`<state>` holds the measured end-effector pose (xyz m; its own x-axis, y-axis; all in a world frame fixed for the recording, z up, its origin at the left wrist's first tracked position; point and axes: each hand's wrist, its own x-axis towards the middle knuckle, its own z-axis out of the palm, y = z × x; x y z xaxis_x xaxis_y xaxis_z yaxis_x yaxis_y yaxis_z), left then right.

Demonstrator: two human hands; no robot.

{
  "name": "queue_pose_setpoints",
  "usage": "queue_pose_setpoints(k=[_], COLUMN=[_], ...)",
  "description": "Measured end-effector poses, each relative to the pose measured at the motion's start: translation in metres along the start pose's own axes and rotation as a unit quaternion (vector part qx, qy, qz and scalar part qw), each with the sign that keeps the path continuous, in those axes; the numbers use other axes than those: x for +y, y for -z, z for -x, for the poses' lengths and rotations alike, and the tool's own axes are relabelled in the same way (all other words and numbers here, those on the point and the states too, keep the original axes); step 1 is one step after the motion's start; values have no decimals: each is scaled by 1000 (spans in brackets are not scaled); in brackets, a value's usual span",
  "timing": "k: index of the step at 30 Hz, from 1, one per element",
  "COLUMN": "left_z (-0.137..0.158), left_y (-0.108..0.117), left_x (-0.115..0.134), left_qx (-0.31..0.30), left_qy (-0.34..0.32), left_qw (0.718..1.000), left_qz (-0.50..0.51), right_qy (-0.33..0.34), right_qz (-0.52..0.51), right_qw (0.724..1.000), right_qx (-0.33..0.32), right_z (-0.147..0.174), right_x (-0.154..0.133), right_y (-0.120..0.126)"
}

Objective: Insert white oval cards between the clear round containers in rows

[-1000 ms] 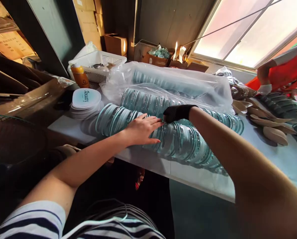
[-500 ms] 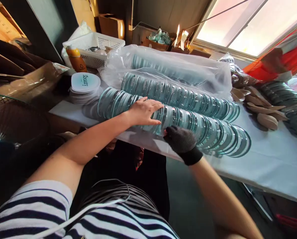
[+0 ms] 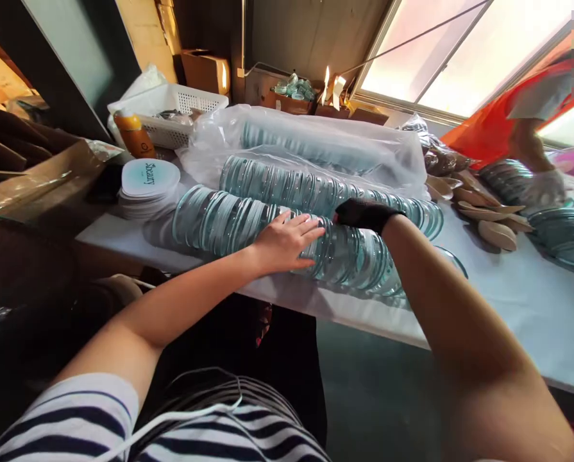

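Observation:
Long rows of clear teal-tinted round discs (image 3: 219, 221) lie on edge along the white table (image 3: 508, 308). My bare left hand (image 3: 287, 240) rests flat on top of the near row, fingers spread over the discs. My right hand (image 3: 361, 213), in a black mesh glove, reaches over the same row just right of the left hand, its fingers down among the discs and mostly hidden. A second row (image 3: 287, 183) lies behind, partly inside a clear plastic bag (image 3: 315, 138).
A stack of white labelled oval lids (image 3: 147, 183) sits at the table's left end, beside an orange bottle (image 3: 133, 135) and a white basket (image 3: 171, 109). Wooden spoons (image 3: 493, 224) lie to the right. Another person in orange (image 3: 522, 128) handles more discs (image 3: 560, 234) at far right.
My gloved right hand rose from the row's near side and reached back over the top beside my left hand. My left hand stayed on the discs. The view shifted slightly.

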<state>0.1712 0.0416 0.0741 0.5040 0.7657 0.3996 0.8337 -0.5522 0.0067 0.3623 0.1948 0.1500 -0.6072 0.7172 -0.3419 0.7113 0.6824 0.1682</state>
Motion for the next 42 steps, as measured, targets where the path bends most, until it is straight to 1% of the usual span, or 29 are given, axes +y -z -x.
queue_pose_setpoints(k=[1,3,5,6,8,11,15,17,19,22,25,28,30,32,35,36,38,40,42], left_z=[0,1,1,2,2,1,-2,-5,-8,-10,-9,-7,-7,-7,-7,-7,-7,-7,-7], left_y=[-2,-3,-4,-4,-4,-5,-4,-4,-6,-9,-12,-12,-11,-10,-10,-10,-11,-12,-13], left_x=[0,-1,-4,-4,-4,-3,0,3,7,11,12,12,12,12,13,13,13,13,12], left_qx=[1,0,-3,-5,-7,-12,-25,-29,-24,-11,-2,-3,-3,-1,5,7,12,16,19], left_qy=[-4,-8,-12,-13,-16,-13,-8,2,27,57,45,29,28,28,27,26,25,23,26], left_qw=[1000,1000,1000,1000,1000,1000,1000,1000,999,998,999,999,999,999,999,999,999,999,999], left_qz=[-5,-7,-4,-3,-2,-4,-4,-7,-7,-6,-17,-27,-29,-29,-27,-26,-22,-17,-15], right_qy=[19,24,20,23,47,70,54,34,8,-33,-68,-98,-90,-67,-39,-28,-1,23,32], right_qz=[-15,-38,-31,-20,-4,-7,19,35,33,-23,-67,-94,-134,-178,-211,-196,-116,-7,56], right_qw=[999,995,990,988,989,993,998,999,999,997,989,979,973,970,965,969,985,996,998], right_qx=[-33,-88,-138,-151,-142,-100,-24,-8,-18,-68,-111,-154,-162,-152,-152,-147,-126,-80,-18], right_z=[-13,-32,-41,-43,-42,-33,-18,-16,-17,-23,-28,-31,-32,-32,-33,-33,-33,-28,-15], right_x=[1,-2,-8,-10,-11,-8,-4,-4,-5,-11,-13,-7,0,6,6,4,-4,-11,-14], right_y=[5,9,10,10,10,7,1,0,0,4,11,13,9,4,0,0,5,11,15])
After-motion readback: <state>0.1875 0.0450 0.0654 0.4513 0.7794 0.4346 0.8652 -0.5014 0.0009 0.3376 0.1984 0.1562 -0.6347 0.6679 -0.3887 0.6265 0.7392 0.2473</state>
